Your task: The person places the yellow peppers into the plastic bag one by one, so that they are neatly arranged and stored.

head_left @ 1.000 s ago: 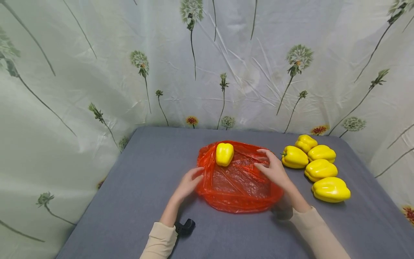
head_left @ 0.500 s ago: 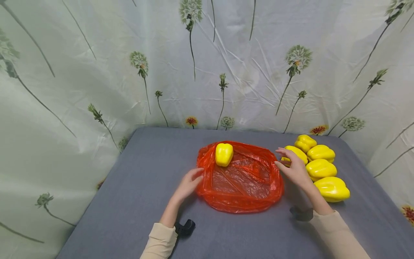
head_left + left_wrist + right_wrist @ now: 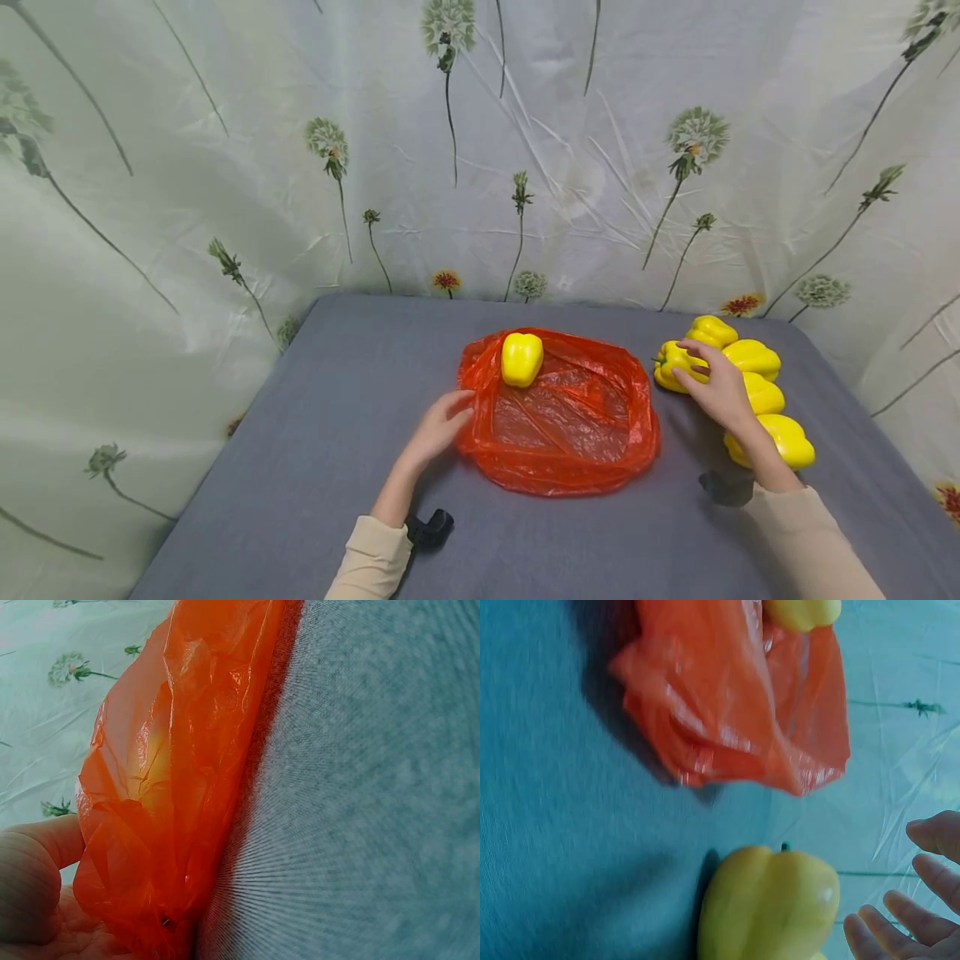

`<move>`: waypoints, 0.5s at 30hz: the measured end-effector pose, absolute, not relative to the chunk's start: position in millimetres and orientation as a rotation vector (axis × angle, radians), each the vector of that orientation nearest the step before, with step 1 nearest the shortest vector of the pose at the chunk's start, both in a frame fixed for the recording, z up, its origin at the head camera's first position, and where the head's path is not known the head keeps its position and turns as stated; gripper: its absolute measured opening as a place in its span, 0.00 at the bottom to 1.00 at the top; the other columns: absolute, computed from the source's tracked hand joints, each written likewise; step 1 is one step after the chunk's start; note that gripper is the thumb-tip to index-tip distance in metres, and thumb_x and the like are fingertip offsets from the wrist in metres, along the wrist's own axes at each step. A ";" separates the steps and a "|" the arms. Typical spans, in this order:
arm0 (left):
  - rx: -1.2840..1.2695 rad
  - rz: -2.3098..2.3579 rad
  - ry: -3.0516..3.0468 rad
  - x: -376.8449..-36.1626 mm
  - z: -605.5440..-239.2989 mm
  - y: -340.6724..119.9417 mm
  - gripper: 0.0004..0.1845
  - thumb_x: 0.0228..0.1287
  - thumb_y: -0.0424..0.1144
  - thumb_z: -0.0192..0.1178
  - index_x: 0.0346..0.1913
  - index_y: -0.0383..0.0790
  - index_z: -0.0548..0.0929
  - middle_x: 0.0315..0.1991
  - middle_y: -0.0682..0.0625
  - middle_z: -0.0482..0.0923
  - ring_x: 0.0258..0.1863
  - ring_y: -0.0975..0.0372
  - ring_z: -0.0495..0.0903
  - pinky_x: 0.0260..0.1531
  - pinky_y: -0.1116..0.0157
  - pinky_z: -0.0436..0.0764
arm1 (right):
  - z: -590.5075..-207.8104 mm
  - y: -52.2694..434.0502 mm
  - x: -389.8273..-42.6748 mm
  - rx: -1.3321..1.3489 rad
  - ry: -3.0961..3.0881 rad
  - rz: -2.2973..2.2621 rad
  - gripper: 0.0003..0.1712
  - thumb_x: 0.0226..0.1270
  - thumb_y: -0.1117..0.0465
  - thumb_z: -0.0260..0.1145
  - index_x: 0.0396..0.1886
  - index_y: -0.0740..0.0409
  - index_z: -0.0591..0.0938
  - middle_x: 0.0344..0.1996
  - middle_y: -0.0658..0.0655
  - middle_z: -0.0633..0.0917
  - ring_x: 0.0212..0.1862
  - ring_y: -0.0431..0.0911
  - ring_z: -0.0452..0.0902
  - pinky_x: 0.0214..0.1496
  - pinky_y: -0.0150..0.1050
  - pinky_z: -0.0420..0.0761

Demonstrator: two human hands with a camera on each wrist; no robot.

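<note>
A red plastic bag (image 3: 558, 467) lies spread with its mouth up on the grey-covered table. One yellow bell pepper (image 3: 522, 360) rests at its back left part. Beside the bag's left side is my left hand (image 3: 435, 427), thumb and fingers apart and fingertips right at the plastic; the left wrist view has its thumb (image 3: 60, 838) against the bag's edge. To the right, my right hand (image 3: 718, 390) hovers with spread fingers over a green-stemmed yellow bell pepper (image 3: 671, 367). The right wrist view has the fingers beside this pepper (image 3: 769, 904), holding nothing.
More yellow bell peppers (image 3: 753, 358) lie grouped at the table's right, partly behind the right hand and forearm. Each wrist carries a dark camera mount (image 3: 431, 529). A flower-printed curtain (image 3: 570, 167) hangs along the table's back and sides.
My right hand has moved right, from above the bag's right side to over the group of bell peppers. My left hand, the bag and the pepper in it have stayed put.
</note>
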State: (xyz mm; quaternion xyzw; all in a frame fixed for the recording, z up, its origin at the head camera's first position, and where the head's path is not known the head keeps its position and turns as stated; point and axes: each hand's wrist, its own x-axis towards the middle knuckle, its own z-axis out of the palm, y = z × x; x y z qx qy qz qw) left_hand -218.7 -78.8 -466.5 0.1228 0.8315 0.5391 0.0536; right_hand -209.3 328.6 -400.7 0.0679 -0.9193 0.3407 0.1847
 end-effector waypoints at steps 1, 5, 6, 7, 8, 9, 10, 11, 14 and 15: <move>0.374 1.634 2.530 -218.7 -466.4 -78.8 0.20 0.67 0.38 0.52 0.61 0.37 0.73 0.61 0.38 0.72 0.64 0.45 0.67 0.64 0.43 0.65 | -401.1 331.0 -210.5 0.191 -2.592 0.944 0.23 0.61 0.68 0.63 0.56 0.72 0.71 0.54 0.72 0.75 0.56 0.66 0.69 0.52 0.62 0.72; 0.384 1.631 2.536 -219.7 -466.9 -78.7 0.20 0.67 0.38 0.52 0.60 0.37 0.73 0.61 0.38 0.72 0.64 0.45 0.68 0.64 0.44 0.65 | -403.7 339.5 -215.1 0.181 -2.611 0.881 0.23 0.61 0.68 0.62 0.55 0.72 0.71 0.53 0.73 0.74 0.55 0.67 0.68 0.52 0.64 0.73; 0.389 1.630 2.538 -220.0 -467.1 -78.7 0.20 0.67 0.38 0.52 0.60 0.37 0.73 0.61 0.38 0.72 0.64 0.45 0.68 0.64 0.44 0.65 | -404.3 341.4 -215.9 0.175 -2.619 0.874 0.23 0.61 0.68 0.62 0.55 0.72 0.71 0.53 0.74 0.74 0.56 0.67 0.68 0.52 0.64 0.72; 0.392 1.632 2.536 -220.5 -467.4 -78.6 0.20 0.67 0.38 0.52 0.60 0.37 0.73 0.61 0.38 0.72 0.64 0.45 0.68 0.64 0.43 0.65 | -404.7 343.0 -216.5 0.167 -2.631 0.870 0.23 0.61 0.68 0.62 0.55 0.72 0.71 0.54 0.74 0.73 0.56 0.68 0.67 0.52 0.65 0.72; 0.394 1.634 2.535 -220.9 -467.6 -78.6 0.20 0.67 0.38 0.52 0.60 0.37 0.73 0.61 0.38 0.72 0.64 0.45 0.67 0.64 0.43 0.65 | -405.1 344.5 -217.0 0.158 -2.643 0.867 0.23 0.62 0.68 0.62 0.56 0.72 0.70 0.54 0.74 0.73 0.56 0.68 0.67 0.52 0.65 0.72; 0.393 1.635 2.534 -221.0 -467.7 -78.7 0.20 0.67 0.38 0.52 0.60 0.37 0.74 0.61 0.38 0.72 0.64 0.45 0.67 0.64 0.43 0.65 | -405.2 345.8 -217.5 0.152 -2.655 0.867 0.23 0.62 0.67 0.61 0.56 0.73 0.70 0.54 0.75 0.72 0.57 0.68 0.67 0.52 0.65 0.72; 0.396 1.632 2.535 -221.2 -467.9 -78.7 0.20 0.67 0.38 0.52 0.60 0.37 0.74 0.62 0.38 0.72 0.64 0.45 0.67 0.64 0.43 0.65 | -405.4 346.6 -217.9 0.147 -2.666 0.869 0.23 0.63 0.66 0.61 0.56 0.73 0.70 0.55 0.75 0.72 0.57 0.69 0.66 0.53 0.65 0.72; 0.398 1.629 2.536 -221.1 -467.9 -78.8 0.20 0.67 0.38 0.52 0.60 0.37 0.74 0.62 0.39 0.72 0.64 0.45 0.67 0.64 0.43 0.65 | -405.4 347.3 -218.2 0.144 -2.677 0.871 0.24 0.63 0.66 0.61 0.56 0.73 0.70 0.55 0.75 0.72 0.57 0.69 0.66 0.53 0.66 0.71; 0.395 1.619 2.539 -220.7 -467.7 -78.9 0.20 0.67 0.38 0.52 0.60 0.38 0.74 0.62 0.39 0.72 0.64 0.45 0.68 0.63 0.43 0.65 | -404.8 349.0 -219.2 0.142 -2.709 0.873 0.24 0.64 0.64 0.61 0.57 0.73 0.69 0.56 0.76 0.71 0.58 0.69 0.65 0.54 0.66 0.69; 0.397 1.619 2.540 -220.4 -467.6 -78.9 0.20 0.67 0.39 0.52 0.60 0.38 0.74 0.61 0.39 0.72 0.64 0.45 0.68 0.63 0.43 0.66 | -404.7 349.4 -219.7 0.143 -2.722 0.868 0.25 0.64 0.64 0.61 0.57 0.73 0.69 0.56 0.76 0.71 0.58 0.69 0.64 0.55 0.67 0.68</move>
